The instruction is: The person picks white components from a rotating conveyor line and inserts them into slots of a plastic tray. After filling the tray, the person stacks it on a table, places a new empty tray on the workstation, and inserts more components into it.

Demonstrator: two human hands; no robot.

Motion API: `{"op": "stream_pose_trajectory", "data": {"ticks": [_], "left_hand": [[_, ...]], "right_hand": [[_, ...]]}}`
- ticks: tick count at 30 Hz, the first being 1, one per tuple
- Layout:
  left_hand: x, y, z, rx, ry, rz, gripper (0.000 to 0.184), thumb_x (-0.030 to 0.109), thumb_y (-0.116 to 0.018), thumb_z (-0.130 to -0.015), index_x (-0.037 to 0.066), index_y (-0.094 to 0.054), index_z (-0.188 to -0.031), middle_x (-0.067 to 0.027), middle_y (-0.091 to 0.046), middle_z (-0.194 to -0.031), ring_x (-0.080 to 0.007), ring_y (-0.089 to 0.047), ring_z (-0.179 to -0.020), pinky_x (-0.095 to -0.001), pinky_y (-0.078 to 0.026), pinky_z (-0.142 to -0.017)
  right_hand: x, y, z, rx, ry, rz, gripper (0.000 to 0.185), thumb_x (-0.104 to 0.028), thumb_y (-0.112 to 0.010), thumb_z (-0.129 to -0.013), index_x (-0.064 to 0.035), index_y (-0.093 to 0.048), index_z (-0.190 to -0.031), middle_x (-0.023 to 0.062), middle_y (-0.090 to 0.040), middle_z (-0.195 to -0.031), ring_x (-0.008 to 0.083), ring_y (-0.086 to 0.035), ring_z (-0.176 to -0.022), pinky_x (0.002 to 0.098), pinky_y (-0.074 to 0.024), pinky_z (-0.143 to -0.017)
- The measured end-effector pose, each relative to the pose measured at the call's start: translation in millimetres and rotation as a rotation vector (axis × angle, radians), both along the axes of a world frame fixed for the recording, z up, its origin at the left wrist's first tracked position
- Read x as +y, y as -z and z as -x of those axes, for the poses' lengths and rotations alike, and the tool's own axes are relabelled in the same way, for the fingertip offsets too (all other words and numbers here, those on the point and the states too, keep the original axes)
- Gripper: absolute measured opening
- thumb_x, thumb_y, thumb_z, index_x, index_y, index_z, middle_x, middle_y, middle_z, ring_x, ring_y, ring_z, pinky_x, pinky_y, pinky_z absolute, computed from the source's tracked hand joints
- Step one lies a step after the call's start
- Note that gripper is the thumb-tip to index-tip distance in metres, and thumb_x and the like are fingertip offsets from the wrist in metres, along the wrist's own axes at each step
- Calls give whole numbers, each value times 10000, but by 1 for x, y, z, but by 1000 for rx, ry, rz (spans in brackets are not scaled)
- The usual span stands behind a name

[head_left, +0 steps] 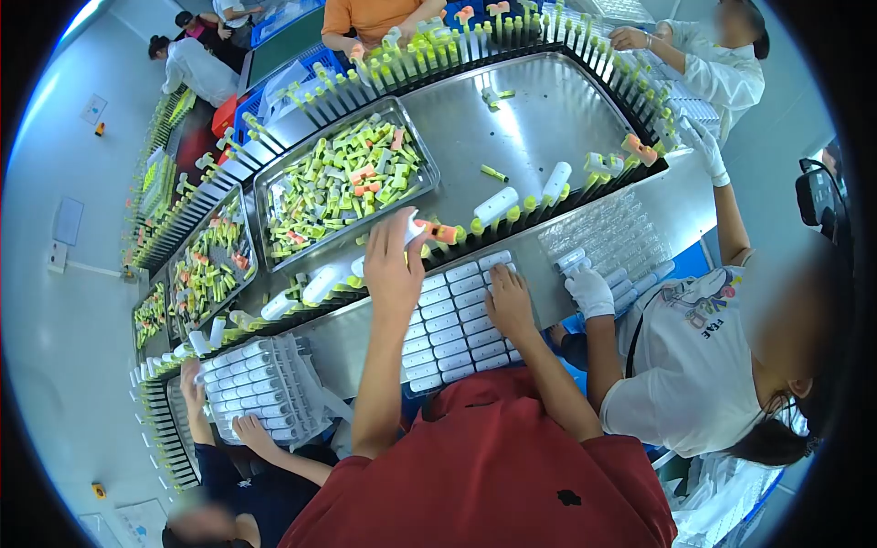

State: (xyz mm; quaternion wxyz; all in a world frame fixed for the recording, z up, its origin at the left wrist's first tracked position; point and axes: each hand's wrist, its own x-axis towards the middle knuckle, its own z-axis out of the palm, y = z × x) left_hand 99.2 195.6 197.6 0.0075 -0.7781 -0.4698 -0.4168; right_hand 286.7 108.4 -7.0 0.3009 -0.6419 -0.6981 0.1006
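My left hand [395, 260] is raised at the near edge of the metal table, its fingers closed round a small white piece [414, 226]. Beside its fingertips, an orange piece [442, 234] stands on the near rack; whether they touch is unclear. My right hand [510, 297] lies with its fingers spread over the right side of a tray of white oval parts [448, 333]. These parts sit in several rows in front of my red shirt. Just beyond, a white part [495, 206] leans on the rack's yellow-green pieces.
A metal tray [431, 164] heaped with yellow-green and orange pieces stands beyond my left hand. Black racks of upright pieces ring the table. Co-workers sit close on both sides, a gloved hand [591, 292] at right and bare hands [260, 436] at left. Others are across.
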Motion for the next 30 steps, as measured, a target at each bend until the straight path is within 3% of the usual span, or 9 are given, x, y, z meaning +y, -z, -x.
{"op": "stream_pose_trajectory", "data": {"ticks": [4, 8, 13, 16, 19, 21, 24, 26, 30], "left_hand": [[18, 3, 23, 333, 179, 77, 388, 64, -724, -883, 80, -654, -1264, -114, -692, -1223, -329, -633, -1194, -439, -480, -1015], [11, 35, 28, 267, -18, 290, 329, 40, -721, -881, 68, -634, -1197, -126, -676, -1107, -360, -643, -1061, -481, -494, -926], [5, 48, 37, 472, -206, 107, 158, 184, -633, -939, 52, -617, -1025, -119, -613, -1012, -319, -587, -1008, -507, -427, -973], [6, 61, 53, 477, -320, 3, 193, 136, -633, -932, 38, -624, -1097, -143, -632, -1055, -340, -582, -1007, -500, -425, -967], [-4, 67, 65, 409, -393, 12, 247, 98, -639, -932, 34, -606, -1169, -144, -610, -1232, -346, -538, -1228, -570, -312, -1103], [-16, 74, 62, 389, -498, 34, 447, 83, -636, -935, 9, -526, -1362, -183, -489, -1495, -371, -372, -1483, -625, -187, -1178], [-54, 126, 53, 241, -516, -157, 569, 84, -636, -936, -16, -446, -1463, -229, -398, -1577, -407, -301, -1529, -642, -175, -1184], [-88, 144, 40, 188, -308, 69, 567, 121, -642, -939, -28, -449, -1451, -234, -412, -1554, -397, -313, -1523, -660, -181, -1189], [-109, 199, 40, 302, -344, 471, 549, 127, -651, -939, -20, -465, -1434, -232, -421, -1550, -406, -360, -1480, -604, -235, -1188]], "right_hand": [[-2, 20, 8, -37, -21, -74, 525, -146, -609, -941, 55, -543, -1422, 221, -536, -1474, 379, -455, -1452, 531, -318, -1224], [3, 27, 6, 11, -1, -69, 512, -152, -597, -942, 54, -553, -1408, 215, -538, -1472, 371, -449, -1461, 532, -301, -1234], [8, 19, 5, 14, 14, -66, 474, -130, -600, -935, 34, -568, -1378, 193, -564, -1425, 359, -507, -1374, 513, -352, -1181], [24, 9, 5, -44, 25, 41, 426, -142, -613, -930, 12, -596, -1327, 170, -589, -1365, 332, -560, -1260, 494, -406, -1099], [47, -1, 9, -47, 89, 335, 449, -180, -626, -936, -1, -596, -1347, 161, -582, -1421, 314, -524, -1361, 519, -381, -1135], [52, 13, 21, -82, 193, 119, 471, -188, -625, -941, -2, -574, -1372, 154, -560, -1468, 304, -474, -1432, 536, -359, -1158], [46, 32, 32, -104, 239, 46, 520, -197, -636, -939, -8, -540, -1414, 141, -503, -1552, 280, -371, -1537, 572, -310, -1195], [45, 36, 31, -132, 232, 34, 525, -198, -644, -933, -20, -547, -1417, 136, -496, -1554, 274, -377, -1526, 575, -312, -1191], [66, 11, 16, -180, 130, 293, 473, -212, -669, -924, -45, -602, -1362, 129, -543, -1490, 277, -419, -1461, 582, -333, -1161]]}}
